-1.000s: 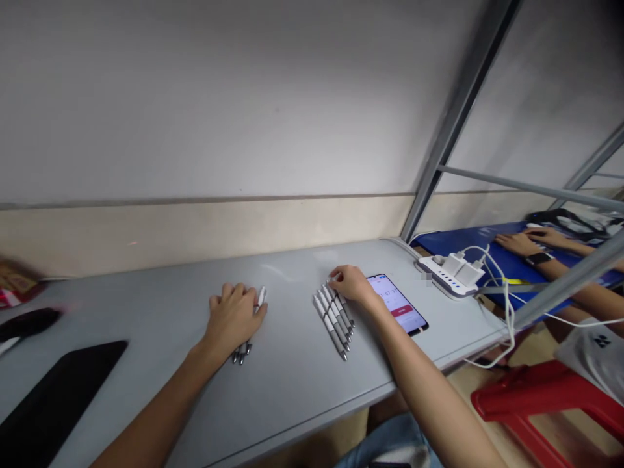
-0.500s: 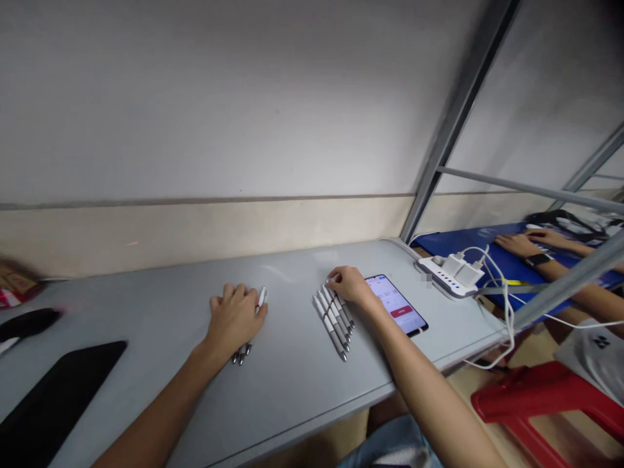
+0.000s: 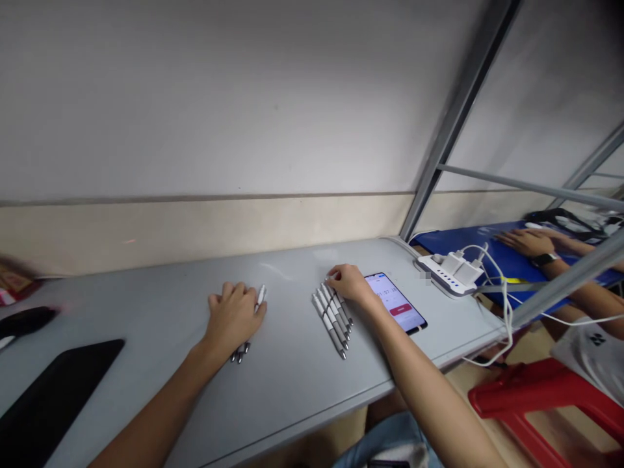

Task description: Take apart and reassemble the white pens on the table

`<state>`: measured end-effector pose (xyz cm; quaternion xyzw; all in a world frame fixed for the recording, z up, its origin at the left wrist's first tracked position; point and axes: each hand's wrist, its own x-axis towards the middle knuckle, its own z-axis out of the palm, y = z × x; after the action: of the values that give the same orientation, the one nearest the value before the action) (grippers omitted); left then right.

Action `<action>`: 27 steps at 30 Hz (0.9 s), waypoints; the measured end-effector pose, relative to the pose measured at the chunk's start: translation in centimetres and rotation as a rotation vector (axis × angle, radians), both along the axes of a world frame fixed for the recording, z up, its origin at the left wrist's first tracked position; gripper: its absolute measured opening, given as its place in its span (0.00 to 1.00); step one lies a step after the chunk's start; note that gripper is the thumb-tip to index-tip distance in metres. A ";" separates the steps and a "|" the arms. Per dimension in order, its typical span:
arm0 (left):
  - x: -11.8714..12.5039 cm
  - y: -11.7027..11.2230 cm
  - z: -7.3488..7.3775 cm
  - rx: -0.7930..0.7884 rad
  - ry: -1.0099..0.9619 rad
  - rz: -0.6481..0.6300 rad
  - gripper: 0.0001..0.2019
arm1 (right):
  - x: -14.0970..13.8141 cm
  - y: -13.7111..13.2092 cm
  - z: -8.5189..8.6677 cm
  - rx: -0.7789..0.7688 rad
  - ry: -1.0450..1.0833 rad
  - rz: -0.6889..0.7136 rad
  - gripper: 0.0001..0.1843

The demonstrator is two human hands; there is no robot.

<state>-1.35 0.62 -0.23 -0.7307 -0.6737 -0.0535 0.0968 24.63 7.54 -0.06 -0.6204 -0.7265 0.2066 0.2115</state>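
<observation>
My left hand (image 3: 236, 314) lies palm down over a small bunch of pens (image 3: 262, 296), its fingers curled and the thumb along their right side. White ends of the pens show beyond the thumb, and silver tips poke out below the palm; the middle is hidden. To the right, several white-and-grey pens (image 3: 327, 320) lie side by side in a slanted row on the grey desk (image 3: 287, 403). At the upper end of this row, my right hand (image 3: 347, 283) has thumb and forefinger closed on the end of the rightmost pen, partly covering it.
Beside my right forearm lies a phone (image 3: 397, 304) with a lit timer screen. Behind it sits a white power strip (image 3: 448, 276) with plugs and cables. A black mat (image 3: 58, 396) and mouse (image 3: 29, 320) are at left. Another person's hands (image 3: 529, 244) rest on a blue desk.
My hands and the pens hold the same places on the desk; the view has shifted very slightly. The other person's nearer hand has moved a little.
</observation>
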 end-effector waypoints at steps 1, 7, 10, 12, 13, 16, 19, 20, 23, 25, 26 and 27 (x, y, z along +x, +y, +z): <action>0.0 0.0 0.0 0.001 -0.007 0.000 0.19 | 0.0 0.0 0.0 0.002 0.003 0.000 0.16; 0.1 0.0 -0.1 0.020 -0.046 -0.002 0.18 | 0.0 0.0 0.0 0.006 -0.009 0.001 0.17; 0.1 0.0 0.1 0.039 -0.109 -0.019 0.17 | 0.0 0.0 0.0 0.019 -0.003 0.011 0.17; 0.2 0.1 0.4 0.048 -0.176 -0.027 0.16 | 0.0 0.0 -0.1 0.028 0.008 0.012 0.17; 0.2 0.1 0.5 0.046 -0.216 -0.032 0.15 | 0.1 0.1 -0.1 0.032 0.011 0.010 0.17; 0.5 0.1 1.0 0.014 -0.381 -0.065 0.14 | 0.2 0.2 -0.2 0.067 0.023 0.002 0.16; 0.8 0.0 1.3 -0.046 -0.613 -0.169 0.14 | 0.0 0.0 0.1 0.154 0.053 0.017 0.15; 1.0 -0.1 1.4 -0.067 -0.679 -0.215 0.14 | -0.2 -0.3 0.2 0.191 0.078 0.042 0.15; 1.6 -0.5 1.7 -0.099 -0.775 -0.320 0.15 | -1.2 -1.3 0.9 0.273 0.230 0.229 0.16; 2.1 -0.8 1.9 -0.109 -0.791 -0.363 0.15 | -2.0 -2.3 1.4 0.251 0.341 0.407 0.23; 2.3 -0.9 1.9 -0.115 -0.789 -0.386 0.15 | -2.3 -2.7 1.6 0.219 0.366 0.486 0.25; 2.4 -1.0 1.9 -0.119 -0.778 -0.406 0.15 | -2.7 -3.0 1.7 0.190 0.373 0.550 0.24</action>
<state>1.07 -0.38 1.67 -0.7779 -0.5049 -0.3036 -0.2187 21.94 4.51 1.60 -0.3305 -0.8314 0.2969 0.3338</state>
